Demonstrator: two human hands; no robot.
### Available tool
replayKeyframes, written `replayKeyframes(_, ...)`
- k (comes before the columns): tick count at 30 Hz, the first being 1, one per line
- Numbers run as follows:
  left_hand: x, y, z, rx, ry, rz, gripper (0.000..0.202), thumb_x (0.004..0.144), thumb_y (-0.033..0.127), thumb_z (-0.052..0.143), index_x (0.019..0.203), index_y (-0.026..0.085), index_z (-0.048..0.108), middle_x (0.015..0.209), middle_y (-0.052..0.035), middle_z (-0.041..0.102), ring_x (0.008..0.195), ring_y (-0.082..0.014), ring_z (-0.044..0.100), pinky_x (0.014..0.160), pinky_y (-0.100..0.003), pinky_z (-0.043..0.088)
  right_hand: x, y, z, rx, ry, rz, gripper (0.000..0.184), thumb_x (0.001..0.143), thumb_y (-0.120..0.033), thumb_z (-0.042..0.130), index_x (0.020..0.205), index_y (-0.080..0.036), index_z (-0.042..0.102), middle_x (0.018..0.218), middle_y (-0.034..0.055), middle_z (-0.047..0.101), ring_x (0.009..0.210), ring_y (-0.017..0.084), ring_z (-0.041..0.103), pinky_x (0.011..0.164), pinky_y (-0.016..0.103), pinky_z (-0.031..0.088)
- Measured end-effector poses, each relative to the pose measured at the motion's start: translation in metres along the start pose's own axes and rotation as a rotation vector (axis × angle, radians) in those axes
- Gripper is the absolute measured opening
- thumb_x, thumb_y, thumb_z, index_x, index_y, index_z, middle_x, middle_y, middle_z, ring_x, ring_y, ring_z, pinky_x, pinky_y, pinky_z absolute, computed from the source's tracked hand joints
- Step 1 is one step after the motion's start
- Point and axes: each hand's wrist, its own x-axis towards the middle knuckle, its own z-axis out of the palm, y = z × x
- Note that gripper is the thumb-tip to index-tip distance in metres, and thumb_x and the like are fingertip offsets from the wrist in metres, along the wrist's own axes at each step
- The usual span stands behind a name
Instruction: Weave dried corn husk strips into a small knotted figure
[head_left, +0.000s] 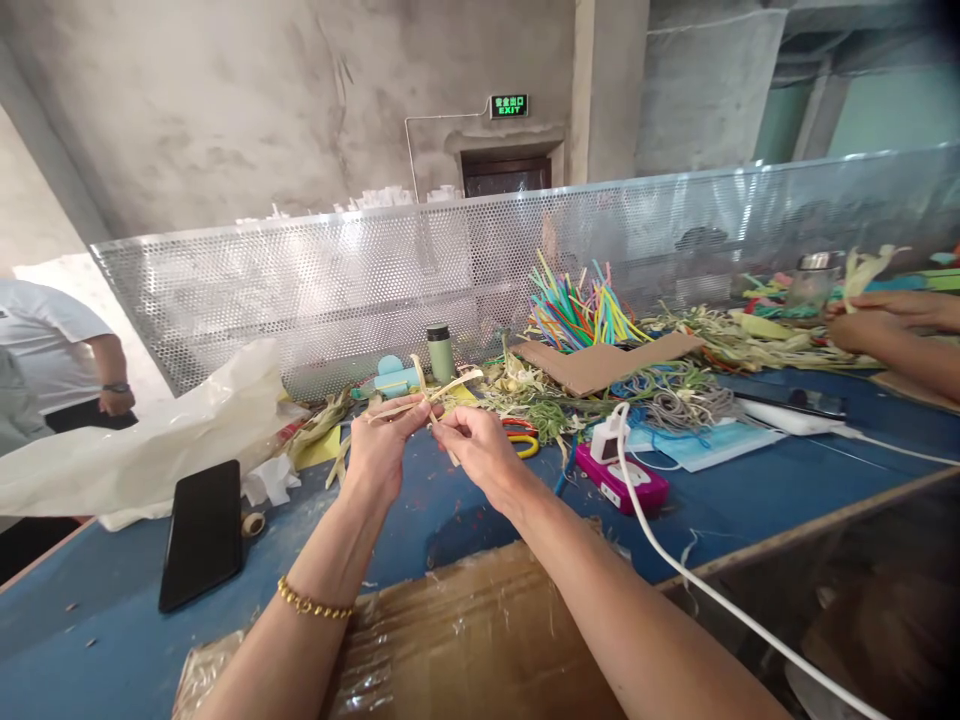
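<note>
Both my hands are raised over the blue table (465, 500) and pinch pale dried leaf strips (442, 388) between them. My left hand (382, 445), with a gold bracelet on its wrist, has its fingers closed on the strips from the left. My right hand (480, 450) pinches the same strips from the right, and a strip end hangs below its fingers. The strips cross and stick out upward and to the right above my fingertips.
A black phone (201, 530) and a crumpled plastic sheet (150, 440) lie at the left. A cardboard box (465, 640) sits under my forearms. A pink power bank (621, 480) with a white cable, a green bottle (440, 352), coloured straws (577, 310) and leaf scraps lie ahead. Another person's hands (885, 320) work at the right.
</note>
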Motion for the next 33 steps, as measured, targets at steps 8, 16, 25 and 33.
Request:
replayKeyframes(8,0.002,-0.001,-0.002,0.061,0.019,0.045,0.037,0.049,0.031,0.094,0.077,0.012,0.078,0.077,-0.008,0.077,0.072,-0.0193,0.069,0.076,-0.034,0.054,0.004,-0.005,-0.01,0.032,0.063,-0.026,0.029,0.078,-0.043,0.068,0.066,-0.018,0.062,0.062,0.0008,0.061,0.059,0.013,0.054,0.057,0.026,0.041)
replayKeyframes(16,-0.007,-0.002,0.008,0.113,-0.169,0.063,0.02,0.06,0.03,0.087,0.066,0.014,0.078,0.086,-0.0108,0.077,0.08,-0.0215,0.069,0.077,-0.035,0.056,0.01,-0.003,-0.009,0.172,0.182,-0.02,0.018,0.073,-0.034,0.071,0.069,-0.017,0.066,0.066,0.0053,0.069,0.063,0.018,0.065,0.063,0.031,0.053)
replayKeyframes(25,-0.009,-0.006,0.01,0.097,-0.106,0.129,0.02,0.063,0.027,0.086,0.077,0.014,0.08,0.079,-0.0085,0.078,0.075,-0.0199,0.069,0.079,-0.036,0.056,0.008,-0.003,-0.01,0.067,0.179,-0.056,0.023,0.08,-0.036,0.064,0.071,-0.016,0.07,0.067,0.0055,0.07,0.062,0.018,0.065,0.057,0.027,0.049)
replayKeyframes(33,-0.014,-0.001,0.011,0.194,-0.083,0.146,0.017,0.067,0.028,0.082,0.078,0.014,0.081,0.076,-0.008,0.078,0.072,-0.0214,0.07,0.073,-0.035,0.056,0.004,-0.008,-0.014,-0.121,0.293,-0.096,0.023,0.078,-0.037,0.063,0.063,-0.021,0.058,0.057,0.0004,0.062,0.062,0.018,0.061,0.058,0.027,0.044)
